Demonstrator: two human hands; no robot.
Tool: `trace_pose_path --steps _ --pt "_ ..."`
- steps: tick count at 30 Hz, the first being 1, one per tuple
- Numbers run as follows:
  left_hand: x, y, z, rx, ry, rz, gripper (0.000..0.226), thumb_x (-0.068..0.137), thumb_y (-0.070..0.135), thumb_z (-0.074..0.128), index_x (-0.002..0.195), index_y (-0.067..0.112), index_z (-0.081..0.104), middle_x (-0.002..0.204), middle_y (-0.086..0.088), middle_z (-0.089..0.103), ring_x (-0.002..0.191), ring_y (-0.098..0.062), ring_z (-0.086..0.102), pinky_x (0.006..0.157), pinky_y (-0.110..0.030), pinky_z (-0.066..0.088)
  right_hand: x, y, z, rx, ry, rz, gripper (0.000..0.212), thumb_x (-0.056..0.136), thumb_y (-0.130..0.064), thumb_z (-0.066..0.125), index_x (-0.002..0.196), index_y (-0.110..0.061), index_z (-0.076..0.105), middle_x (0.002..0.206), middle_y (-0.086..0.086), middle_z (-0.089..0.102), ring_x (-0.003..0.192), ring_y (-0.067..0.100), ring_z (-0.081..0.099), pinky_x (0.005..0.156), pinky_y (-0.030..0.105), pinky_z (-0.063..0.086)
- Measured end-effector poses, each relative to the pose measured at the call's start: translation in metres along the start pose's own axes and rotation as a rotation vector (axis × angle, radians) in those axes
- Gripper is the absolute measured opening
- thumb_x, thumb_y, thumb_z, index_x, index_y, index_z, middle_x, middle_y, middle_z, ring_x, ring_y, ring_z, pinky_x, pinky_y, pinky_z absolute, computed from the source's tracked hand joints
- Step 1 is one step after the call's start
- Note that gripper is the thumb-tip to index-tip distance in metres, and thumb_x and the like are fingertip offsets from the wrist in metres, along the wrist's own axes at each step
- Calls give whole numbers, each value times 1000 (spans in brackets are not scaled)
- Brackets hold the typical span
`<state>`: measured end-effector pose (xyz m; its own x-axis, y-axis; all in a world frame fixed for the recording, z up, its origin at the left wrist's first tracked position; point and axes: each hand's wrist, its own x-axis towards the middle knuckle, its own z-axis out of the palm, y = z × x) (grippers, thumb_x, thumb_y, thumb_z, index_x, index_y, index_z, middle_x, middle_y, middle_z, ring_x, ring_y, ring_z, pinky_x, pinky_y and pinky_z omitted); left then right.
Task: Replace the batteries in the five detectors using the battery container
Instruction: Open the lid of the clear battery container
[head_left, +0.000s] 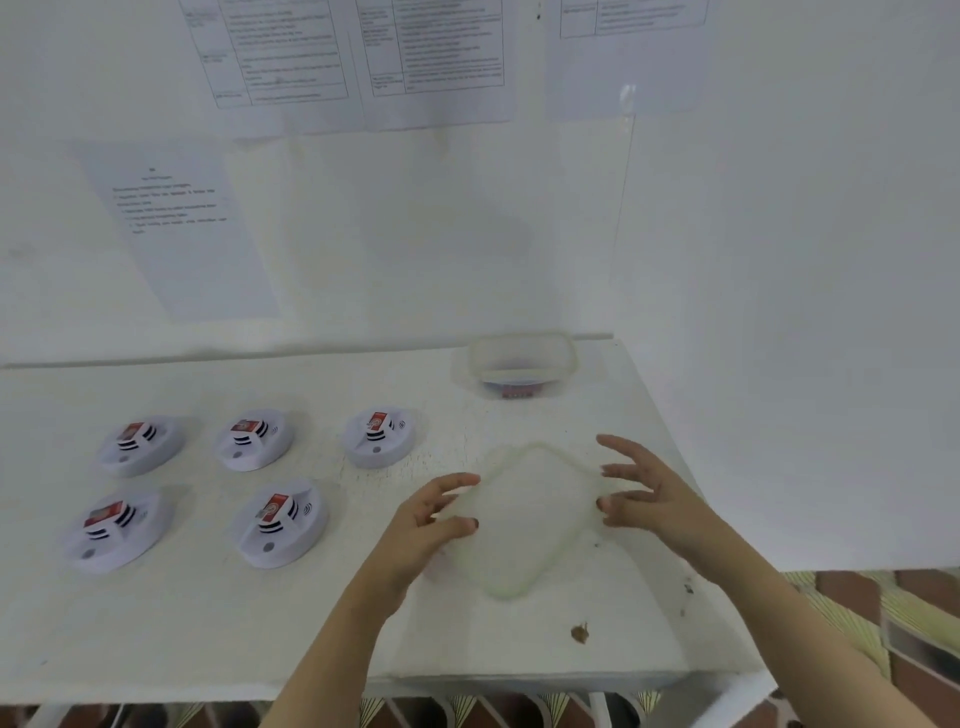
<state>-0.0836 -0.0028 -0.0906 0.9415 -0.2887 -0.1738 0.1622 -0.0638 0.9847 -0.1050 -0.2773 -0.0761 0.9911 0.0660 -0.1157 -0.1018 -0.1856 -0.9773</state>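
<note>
White table (208, 623), papered wall (415, 234), left hand (441, 514) and right hand (649, 499) spread, empty, flanking clear lid (535, 519)

detectors (254, 439) left, container (522, 364) behind lid (530, 519)

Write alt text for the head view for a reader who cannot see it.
A person's left hand and right hand flank a translucent lid lying on a white table, fingers at its edges. Five detectors, each with a red-and-white battery on top, sit in two rows to the left; the open battery container stands at the back.
</note>
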Motion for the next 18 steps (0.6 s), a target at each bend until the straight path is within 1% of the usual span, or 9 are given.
trace_pose_path --steps 2,4,6,7,9,11,13,15,18 --pt "-4 0 7 85 -32 -4 49 55 40 73 104 40 67 110 2 70 100 -30 65 86 -41 51 1 -1 10 -37 131 -8 43 91 -15 60 126 -36 49 115 4 55 86 19 67 67 21 56" --pt "-9 0 15 104 -65 -19 46 56 40 72 102 41 67 109 4 70 98 -29 66 79 -40 51 -1 -1 22 -14 192 0 31 95 -13 52 120 -31 55 108 6 59 77 20 68 64 24 57" --pt "-11 0 18 85 -62 -35 39 62 35 72 101 39 68 109 1 68 96 -29 66 72 -37 51 -4 0 29 27 180 1 22 93 -14 55 108 -28 60 109 3 60 78 20 68 65 25 56" --pt "-12 1 19 74 -52 -43 32 70 31 71 101 36 69 107 -1 67 91 -27 65 67 -33 50 -7 0 31 35 151 3 19 90 -14 59 104 -27 62 112 -1 59 82 19 68 67 24 55" --pt "-13 2 19 44 -55 -56 17 90 19 62 103 27 69 97 -3 64 77 -17 62 59 -27 48 -10 1 32 67 88 13 19 85 -11 65 98 -24 65 115 -4 60 88 19 69 75 26 55" --pt "-14 2 19 19 -89 -79 23 97 10 50 106 22 67 92 -5 64 72 -15 59 60 -28 49 -11 1 31 135 56 44 19 83 -5 66 96 -19 67 112 3 64 90 21 69 77 30 56" --pt "-14 3 19 -18 -123 -97 29 96 4 48 111 23 64 95 -8 67 79 -20 62 70 -33 51 -9 -2 29 216 8 100 18 85 -2 63 98 -14 66 101 10 68 85 21 68 72 29 55" --pt "-11 3 17 -90 -143 -98 38 93 -5 47 116 21 62 101 -11 69 89 -22 64 75 -31 54 -7 -5 27 284 -52 159 18 86 1 60 98 -12 65 93 9 69 80 20 67 70 28 53" --pt "-4 3 16 -173 -154 -101 42 88 -14 46 113 16 61 102 -15 67 91 -26 61 73 -29 54 -1 -5 26 414 -120 216 20 86 5 56 92 -13 63 92 8 68 81 23 63 74 32 51"
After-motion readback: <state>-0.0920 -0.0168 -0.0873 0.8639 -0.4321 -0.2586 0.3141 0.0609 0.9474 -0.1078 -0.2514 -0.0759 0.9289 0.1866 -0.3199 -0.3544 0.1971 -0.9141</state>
